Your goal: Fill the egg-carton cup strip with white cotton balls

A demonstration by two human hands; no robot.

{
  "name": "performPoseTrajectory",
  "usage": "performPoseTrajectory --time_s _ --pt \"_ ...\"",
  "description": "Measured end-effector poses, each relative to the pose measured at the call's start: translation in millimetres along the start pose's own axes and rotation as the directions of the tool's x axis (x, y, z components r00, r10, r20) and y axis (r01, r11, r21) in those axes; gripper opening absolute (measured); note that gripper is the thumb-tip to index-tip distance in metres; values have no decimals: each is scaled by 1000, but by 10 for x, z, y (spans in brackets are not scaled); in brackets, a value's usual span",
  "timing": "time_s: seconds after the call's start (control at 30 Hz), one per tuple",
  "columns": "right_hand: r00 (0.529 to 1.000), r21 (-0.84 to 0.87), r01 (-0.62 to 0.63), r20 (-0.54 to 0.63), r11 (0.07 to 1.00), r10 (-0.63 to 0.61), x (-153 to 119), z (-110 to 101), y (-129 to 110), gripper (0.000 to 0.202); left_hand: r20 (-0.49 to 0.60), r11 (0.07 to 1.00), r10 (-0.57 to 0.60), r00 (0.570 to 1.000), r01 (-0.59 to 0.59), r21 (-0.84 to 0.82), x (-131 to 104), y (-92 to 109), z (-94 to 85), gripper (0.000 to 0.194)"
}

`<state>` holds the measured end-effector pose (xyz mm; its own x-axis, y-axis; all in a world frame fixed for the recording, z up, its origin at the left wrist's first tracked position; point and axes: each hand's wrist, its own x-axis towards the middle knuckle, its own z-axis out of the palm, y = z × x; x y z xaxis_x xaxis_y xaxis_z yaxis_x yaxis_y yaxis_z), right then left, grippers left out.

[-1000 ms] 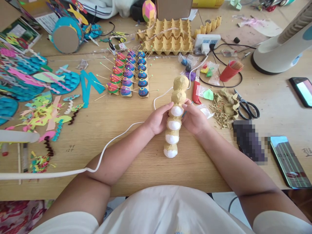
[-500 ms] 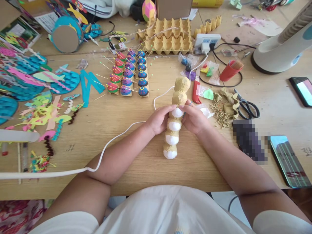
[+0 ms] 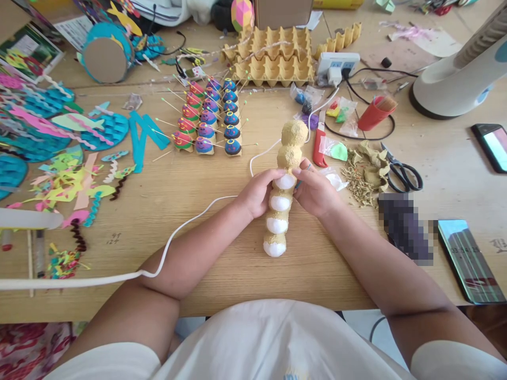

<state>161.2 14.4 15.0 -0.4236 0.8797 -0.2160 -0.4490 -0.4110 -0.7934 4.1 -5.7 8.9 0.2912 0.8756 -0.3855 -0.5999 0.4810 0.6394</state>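
Between my hands is a strip of egg carton cups (image 3: 280,203), tan, with white patches on several of its bumps and bare bumps at the far end. My left hand (image 3: 259,192) grips its left side, the thumb lying by the uppermost white patch. On the right side my right hand (image 3: 317,190) holds it too, thumb on top near the same patch; its other fingers are partly hidden. Just right of my right hand lies a small plastic bag with something white (image 3: 335,179). A red-handled utility knife (image 3: 319,145) rests beyond it.
Painted carton strips with pins (image 3: 206,119) stand at centre left. Paper scraps (image 3: 75,184) cover the left side. Scissors (image 3: 404,174), torn carton bits (image 3: 366,174), a red cup (image 3: 376,113) and a phone (image 3: 471,261) lie right. A white cable (image 3: 190,227) crosses my left arm.
The far end of the carton strip has shifted slightly left and away from me. Both hands keep their hold, with the right thumb moved a little.
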Motion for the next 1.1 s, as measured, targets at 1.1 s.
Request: performPoseTrajectory --time_s 1.1 --pt "997 -17 67 -26 998 -67 57 -97 60 73 2 983 161 987 -161 86 -14 -2 4 24"
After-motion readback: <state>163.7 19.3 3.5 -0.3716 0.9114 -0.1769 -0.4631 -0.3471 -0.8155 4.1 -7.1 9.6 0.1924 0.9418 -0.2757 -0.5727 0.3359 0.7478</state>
